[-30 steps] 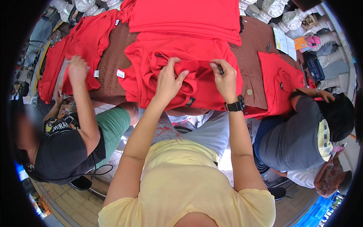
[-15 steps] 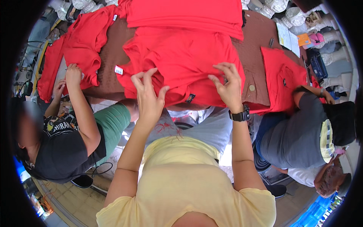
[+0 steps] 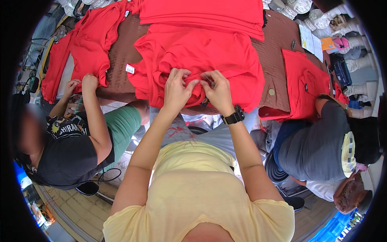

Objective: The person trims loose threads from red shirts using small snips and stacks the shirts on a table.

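Observation:
A red shirt (image 3: 225,52) lies bunched on the table before me, with a white barcode tag (image 3: 130,69) at its left. My left hand (image 3: 178,89) is closed, thumb and fingers pinching a fold of the shirt near its front edge. Close beside it, my right hand (image 3: 219,89), below a black wristwatch (image 3: 234,117), is also closed at the same fold. Between its fingers shows a small thin metal tool (image 3: 209,79), mostly hidden. The thumbs nearly meet. A dark label partly shows under the right hand.
Folded red shirts (image 3: 201,16) are stacked behind on the brown-covered table (image 3: 278,36). On the left a person (image 3: 76,149) handles red cloth; at right sits another person (image 3: 314,141) beside a red shirt (image 3: 302,84). Red thread bits (image 3: 177,131) lie on my lap.
Both hands were apart with fingers spread above the shirt; they have come together and closed on its fabric. The cloth between them is more gathered.

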{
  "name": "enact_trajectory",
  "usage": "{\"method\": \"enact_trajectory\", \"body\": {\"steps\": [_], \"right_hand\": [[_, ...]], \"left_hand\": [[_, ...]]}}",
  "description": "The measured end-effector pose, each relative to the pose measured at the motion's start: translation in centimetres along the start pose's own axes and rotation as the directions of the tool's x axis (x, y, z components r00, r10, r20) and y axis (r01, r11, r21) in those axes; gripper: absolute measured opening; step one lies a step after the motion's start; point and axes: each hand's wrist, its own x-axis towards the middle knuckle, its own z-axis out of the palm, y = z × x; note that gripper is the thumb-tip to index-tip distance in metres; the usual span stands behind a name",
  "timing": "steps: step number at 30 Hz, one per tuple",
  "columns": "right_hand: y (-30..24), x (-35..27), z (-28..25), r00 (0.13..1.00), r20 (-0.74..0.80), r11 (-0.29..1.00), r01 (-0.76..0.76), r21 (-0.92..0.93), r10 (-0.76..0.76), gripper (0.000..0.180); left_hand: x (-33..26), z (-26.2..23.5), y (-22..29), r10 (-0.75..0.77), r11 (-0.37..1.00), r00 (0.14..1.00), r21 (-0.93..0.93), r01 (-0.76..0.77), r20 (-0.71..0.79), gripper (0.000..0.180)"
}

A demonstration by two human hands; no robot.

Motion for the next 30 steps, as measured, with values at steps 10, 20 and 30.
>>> {"method": "enact_trajectory", "body": {"steps": [10, 20, 30], "right_hand": [[0.3, -0.5, 0.1, 0.999, 0.041, 0.996, -0.026, 0.089, 0.023, 0.018], [-0.1, -1.0, 0.3, 0.996, 0.023, 0.986, -0.088, 0.138, 0.086, 0.023], [-3.7, -2.6, 1.4, 0.907, 0.301, 0.785, -0.409, 0.464, 0.295, 0.04]], "left_hand": [[-0.4, 1.0, -2.6, -0.227, 0.791, 0.974, -0.586, 0.178, -0.01, 0.007], [-0.7, -2.3, 0.4, -0.107, 0.92, 0.994, -0.377, 0.109, 0.027, 0.018], [-1.7, -2.3, 0.0, -0.09, 0.963, 0.996, -0.258, 0.081, -0.024, 0.003]]}}
